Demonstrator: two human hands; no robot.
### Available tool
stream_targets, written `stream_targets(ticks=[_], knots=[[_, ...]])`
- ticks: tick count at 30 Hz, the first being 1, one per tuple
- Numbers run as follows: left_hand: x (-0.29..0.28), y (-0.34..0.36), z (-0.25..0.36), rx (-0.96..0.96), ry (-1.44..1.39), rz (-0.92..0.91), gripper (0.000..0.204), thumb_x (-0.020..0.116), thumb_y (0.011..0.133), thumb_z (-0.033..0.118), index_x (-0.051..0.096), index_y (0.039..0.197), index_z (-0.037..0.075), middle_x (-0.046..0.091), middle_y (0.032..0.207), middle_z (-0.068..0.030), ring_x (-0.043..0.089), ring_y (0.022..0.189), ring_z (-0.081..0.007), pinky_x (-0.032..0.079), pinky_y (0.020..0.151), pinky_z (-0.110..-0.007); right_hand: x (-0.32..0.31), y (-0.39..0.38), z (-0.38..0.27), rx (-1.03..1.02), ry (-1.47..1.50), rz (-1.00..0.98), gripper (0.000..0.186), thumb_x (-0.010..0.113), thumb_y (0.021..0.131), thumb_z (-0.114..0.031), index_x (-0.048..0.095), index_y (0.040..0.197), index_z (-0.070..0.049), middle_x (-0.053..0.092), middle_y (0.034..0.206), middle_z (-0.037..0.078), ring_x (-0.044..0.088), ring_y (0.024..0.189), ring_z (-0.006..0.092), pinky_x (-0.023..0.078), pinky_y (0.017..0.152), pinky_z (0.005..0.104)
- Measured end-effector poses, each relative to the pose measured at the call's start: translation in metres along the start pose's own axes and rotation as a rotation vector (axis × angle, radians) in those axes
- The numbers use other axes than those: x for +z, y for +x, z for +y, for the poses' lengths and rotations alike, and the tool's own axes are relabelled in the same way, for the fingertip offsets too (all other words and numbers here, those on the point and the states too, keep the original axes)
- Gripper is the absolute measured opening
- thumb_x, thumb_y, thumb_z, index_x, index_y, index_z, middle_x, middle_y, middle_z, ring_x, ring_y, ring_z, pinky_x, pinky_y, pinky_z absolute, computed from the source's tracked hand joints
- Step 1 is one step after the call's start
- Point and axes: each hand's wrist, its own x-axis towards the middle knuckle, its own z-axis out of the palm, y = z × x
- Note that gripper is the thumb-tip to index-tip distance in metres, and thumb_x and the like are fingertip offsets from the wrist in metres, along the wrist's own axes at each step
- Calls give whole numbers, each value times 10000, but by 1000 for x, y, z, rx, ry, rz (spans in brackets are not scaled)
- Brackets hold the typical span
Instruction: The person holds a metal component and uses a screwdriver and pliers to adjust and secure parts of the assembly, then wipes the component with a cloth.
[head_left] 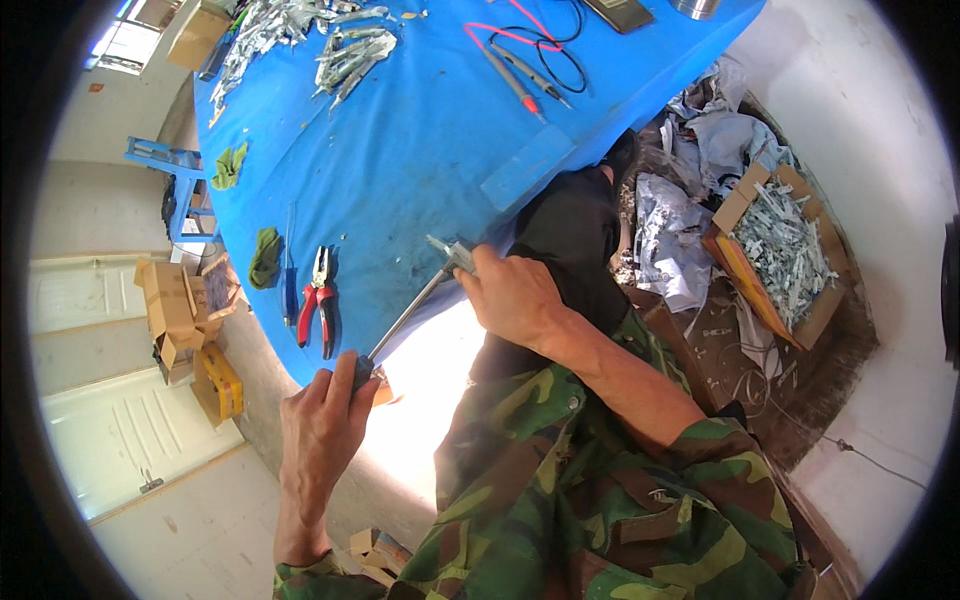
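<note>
My left hand (325, 425) is closed around the dark handle of a screwdriver (408, 314). Its long metal shaft slants up and to the right, and the tip meets a small silvery metal part (455, 252). That part is pinched in the fingers of my right hand (515, 297), just over the near right edge of the blue-covered table (400, 160). What the tip does inside the part is too small to make out. Left of the shaft lie red-and-black pliers (317, 305), a blue-handled screwdriver (290, 290) and a crumpled green glove or cloth (265, 258).
Silvery metal parts (270, 40) are heaped at the table's far left. Red and black test probes (515, 80) with cables lie at the far side. On the right, a cardboard box (745, 200) holds many metal strips beside plastic bags (670, 240). A blue stool (180, 180) stands left.
</note>
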Motion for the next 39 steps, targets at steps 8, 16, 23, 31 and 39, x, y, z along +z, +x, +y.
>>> stream_targets(ticks=[8, 16, 23, 31, 39], knots=[[1, 9, -16, -103, -307, -100, 250, 787, 924, 135, 671, 1136, 67, 724, 855, -139, 714, 666, -339, 552, 563, -405, -6, -1, 5, -56, 7, -21, 301, 638, 1023, -249, 552, 883, 3, 660, 655, 238, 681, 627, 445, 528, 596, 567], [2, 5, -13, -103, -254, -81, 266, 788, 922, 144, 664, 1143, 63, 700, 824, -134, 696, 640, -320, 543, 547, -395, -4, -1, 3, -8, 62, -10, 321, 649, 1004, -264, 551, 868, 9, 646, 660, 261, 653, 652, 491, 505, 633, 593], [-18, 5, 14, -26, 22, -76, 303, 793, 938, 197, 632, 1149, 49, 621, 739, -85, 652, 573, -259, 512, 489, -373, 3, -1, 5, -69, -47, 34, 291, 650, 1012, -255, 539, 886, -16, 643, 605, 217, 667, 570, 428, 527, 552, 548], [-19, 8, 5, -96, -138, -127, 234, 758, 956, 164, 654, 1133, 51, 678, 787, -140, 682, 620, -328, 527, 534, -407, 2, -2, 7, -114, -72, 42, 283, 645, 1015, -246, 534, 900, -14, 644, 595, 202, 682, 566, 412, 538, 533, 530], [-9, 8, -8, -177, -427, -151, 173, 714, 972, 121, 693, 1105, 11, 704, 813, -184, 700, 646, -294, 522, 581, -389, 3, -1, 7, -97, -61, 29, 291, 642, 1017, -250, 534, 896, -9, 645, 603, 212, 685, 578, 418, 541, 541, 537]])
